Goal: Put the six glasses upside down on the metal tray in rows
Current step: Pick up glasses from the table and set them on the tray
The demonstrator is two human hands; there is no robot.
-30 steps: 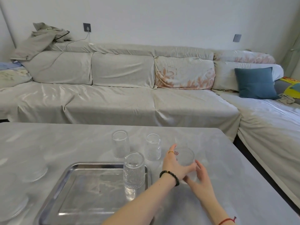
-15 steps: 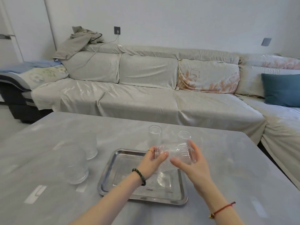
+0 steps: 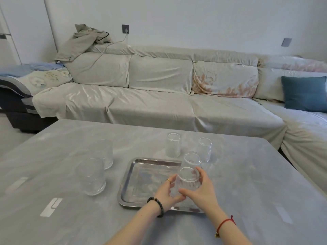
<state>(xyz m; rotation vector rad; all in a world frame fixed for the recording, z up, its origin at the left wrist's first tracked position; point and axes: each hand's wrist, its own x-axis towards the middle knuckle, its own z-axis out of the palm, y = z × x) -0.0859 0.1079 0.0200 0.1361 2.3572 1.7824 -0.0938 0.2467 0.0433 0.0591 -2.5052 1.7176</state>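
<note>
Cupping ribbed glass (image 3: 188, 181) both hands | inverted glass (image 3: 192, 159) just behind | tray (image 3: 129, 179)

- No readable text, label, brand, number or sign anywhere in view.
- Pale patches on the counter (image 3: 53, 206): blank, no lettering.
- Glasses, tray, sofa covers and wall plates: plain or patterned only, nothing legible.

Glasses (image 3: 188, 179) were clear, ribbed; tray (image 3: 127, 183) silver; table (image 3: 247, 174) mottled grey; far right cushion (image 3: 303, 93) teal; sofa cover (image 3: 150, 103) beige.
</note>
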